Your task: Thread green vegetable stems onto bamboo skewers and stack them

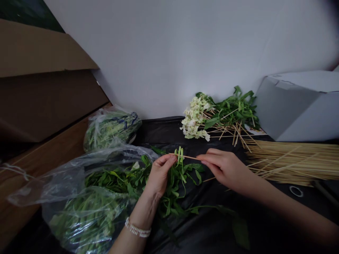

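A thin bamboo skewer [189, 157] runs nearly level between my two hands. My left hand [159, 173], with a beaded bracelet at the wrist, pinches its left end between thumb and fingertips. My right hand [222, 167] is closed on the skewer farther right, its rear part hidden by the palm. Short green stems [181, 155] stand upright across the skewer close to my left fingertips; they look threaded on it. Leaves hang from them over a pile of leafy greens [116, 181] below.
Clear plastic bags of greens [90, 215] [112, 128] lie at left, beside a cardboard box [47, 95]. White flowers [194, 120] and skewered greens [235, 106] sit at the back. Many bamboo skewers [293, 158] lie at right before a white box [304, 106]. Black sheeting [206, 229] lies underneath.
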Available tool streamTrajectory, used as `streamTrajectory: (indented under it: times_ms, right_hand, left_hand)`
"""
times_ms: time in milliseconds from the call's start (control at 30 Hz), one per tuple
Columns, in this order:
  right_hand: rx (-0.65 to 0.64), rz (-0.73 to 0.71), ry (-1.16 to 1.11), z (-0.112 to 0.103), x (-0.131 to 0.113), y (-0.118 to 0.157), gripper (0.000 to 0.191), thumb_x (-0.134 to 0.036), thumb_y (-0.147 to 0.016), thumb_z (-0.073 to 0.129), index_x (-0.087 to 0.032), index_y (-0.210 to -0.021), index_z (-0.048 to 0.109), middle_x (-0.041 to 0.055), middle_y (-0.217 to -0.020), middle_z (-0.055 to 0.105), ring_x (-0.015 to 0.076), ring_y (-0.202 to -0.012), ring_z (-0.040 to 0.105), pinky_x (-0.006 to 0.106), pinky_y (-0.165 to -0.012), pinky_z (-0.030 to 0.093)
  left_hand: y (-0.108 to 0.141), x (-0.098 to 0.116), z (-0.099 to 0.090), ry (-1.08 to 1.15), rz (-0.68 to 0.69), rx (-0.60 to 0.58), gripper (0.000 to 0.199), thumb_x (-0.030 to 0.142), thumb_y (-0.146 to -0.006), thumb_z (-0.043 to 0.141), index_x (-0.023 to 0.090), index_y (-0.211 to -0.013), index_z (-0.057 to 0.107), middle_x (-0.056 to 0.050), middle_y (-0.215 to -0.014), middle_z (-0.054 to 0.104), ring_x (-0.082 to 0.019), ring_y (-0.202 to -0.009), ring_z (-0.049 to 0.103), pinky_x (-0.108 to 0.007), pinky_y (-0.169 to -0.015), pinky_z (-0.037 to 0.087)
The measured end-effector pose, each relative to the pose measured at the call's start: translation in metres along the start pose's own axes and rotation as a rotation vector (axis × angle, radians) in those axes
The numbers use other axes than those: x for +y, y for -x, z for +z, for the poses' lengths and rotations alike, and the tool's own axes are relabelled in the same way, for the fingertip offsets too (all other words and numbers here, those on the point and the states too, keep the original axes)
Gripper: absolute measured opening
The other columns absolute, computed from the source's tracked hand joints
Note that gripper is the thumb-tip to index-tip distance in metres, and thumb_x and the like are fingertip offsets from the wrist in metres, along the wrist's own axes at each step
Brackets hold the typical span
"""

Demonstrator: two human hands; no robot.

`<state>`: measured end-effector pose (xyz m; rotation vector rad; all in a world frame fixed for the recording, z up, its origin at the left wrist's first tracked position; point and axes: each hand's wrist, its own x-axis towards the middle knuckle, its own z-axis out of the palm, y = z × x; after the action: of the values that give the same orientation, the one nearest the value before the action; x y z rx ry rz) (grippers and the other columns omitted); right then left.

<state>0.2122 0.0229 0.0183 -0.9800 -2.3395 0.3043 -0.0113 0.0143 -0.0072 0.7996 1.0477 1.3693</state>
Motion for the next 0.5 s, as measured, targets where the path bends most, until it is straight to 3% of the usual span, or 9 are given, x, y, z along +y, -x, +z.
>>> streamTrajectory:
  times_ms: [133, 200, 300, 400, 500]
  right_hand:
    - [-0.005, -0.011, -0.005, 0.001, 0.000, -0.001, 0.028, -0.014, -0.094, 0.045, -0.019, -0.108, 0.070, 0.0043, -0.084, 0.064, 0.0152, -0.072, 0.061, 0.028, -0.066, 0.047]
    - [0.045, -0.003, -0.011, -0.003, 0.002, -0.002, 0.028, -0.014, -0.094, 0.046, -0.020, -0.107, 0.070, 0.0042, -0.085, 0.064, 0.0152, -0.073, 0.062, 0.028, -0.068, 0.048]
    - [0.240, 0.047, 0.020, -0.015, 0.005, -0.004, 0.027, -0.015, -0.094, 0.046, -0.020, -0.109, 0.069, 0.0054, -0.090, 0.068, 0.0165, -0.080, 0.065, 0.030, -0.073, 0.050]
    - [0.455, 0.070, 0.115, -0.030, 0.009, -0.006, 0.026, -0.018, -0.095, 0.048, -0.019, -0.112, 0.068, 0.0075, -0.095, 0.070, 0.0192, -0.084, 0.065, 0.033, -0.076, 0.051]
    - [0.526, 0.070, 0.175, -0.039, 0.010, -0.007, 0.026, -0.018, -0.094, 0.049, -0.020, -0.111, 0.068, 0.0076, -0.092, 0.070, 0.0204, -0.084, 0.065, 0.034, -0.076, 0.051]
  left_hand:
    - [0.003, -0.002, 0.002, -0.030, 0.000, -0.020, 0.019, 0.032, -0.064, 0.084, 0.016, -0.070, 0.076, -0.001, -0.072, 0.071, -0.010, -0.064, 0.059, -0.022, -0.067, 0.047]
    - [0.003, -0.001, 0.003, -0.030, 0.011, -0.010, 0.022, 0.034, -0.066, 0.083, 0.017, -0.078, 0.077, -0.003, -0.078, 0.073, -0.013, -0.069, 0.062, -0.024, -0.070, 0.048]
    - [0.001, 0.001, 0.001, -0.084, 0.088, 0.065, 0.033, 0.040, -0.071, 0.079, 0.019, -0.096, 0.076, -0.007, -0.097, 0.074, -0.018, -0.088, 0.065, -0.026, -0.075, 0.047]
    - [-0.002, 0.001, -0.003, -0.217, 0.233, 0.148, 0.026, 0.036, -0.073, 0.077, 0.021, -0.094, 0.075, -0.006, -0.098, 0.072, -0.017, -0.090, 0.063, -0.025, -0.076, 0.044]
    - [-0.003, 0.001, -0.009, -0.549, 0.370, -0.003, 0.005, 0.023, -0.077, 0.071, 0.021, -0.080, 0.074, -0.004, -0.083, 0.069, -0.017, -0.080, 0.061, -0.028, -0.075, 0.043]
